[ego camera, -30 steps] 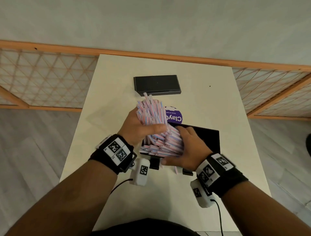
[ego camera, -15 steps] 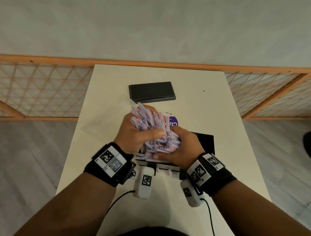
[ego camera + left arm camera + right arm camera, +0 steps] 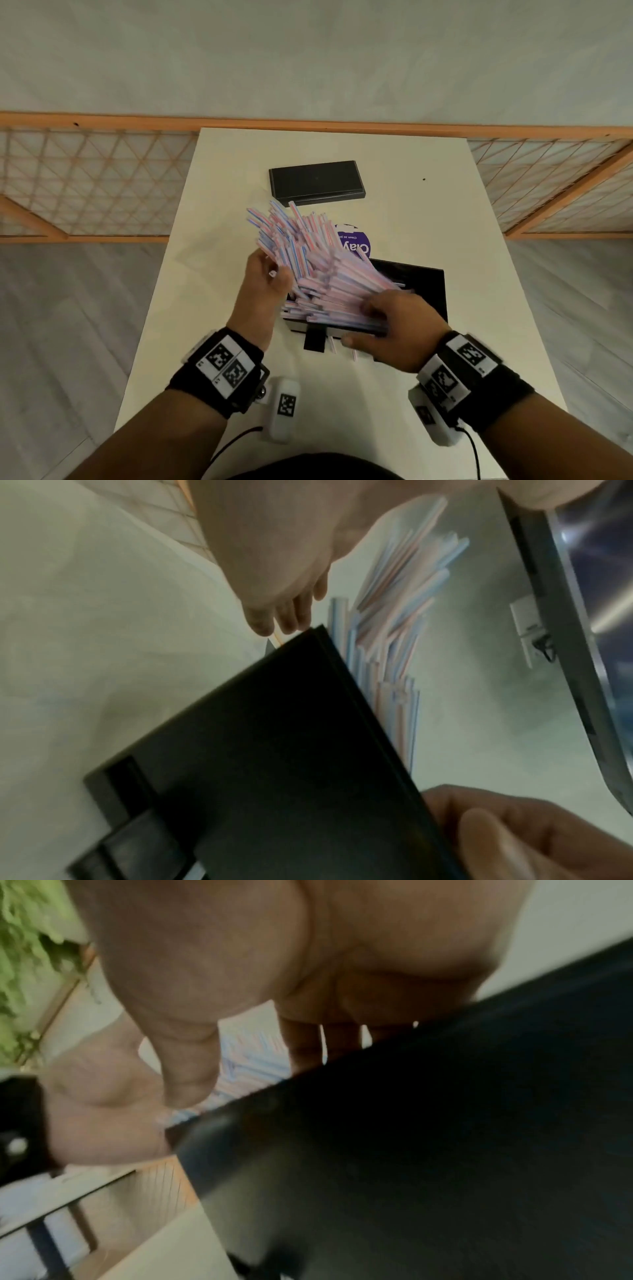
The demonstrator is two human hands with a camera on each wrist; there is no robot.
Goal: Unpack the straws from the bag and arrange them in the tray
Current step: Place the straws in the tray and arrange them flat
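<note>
Head view: your left hand (image 3: 263, 291) at 9 o'clock and right hand (image 3: 397, 325) at 3 curl fingers on the striped straws (image 3: 318, 267); press them level into the black tray (image 3: 424, 284).

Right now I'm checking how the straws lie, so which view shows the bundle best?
The head view: the straws fan across the tray. The left wrist view shows blurred ends beside the tray; the right wrist only a sliver.
</note>
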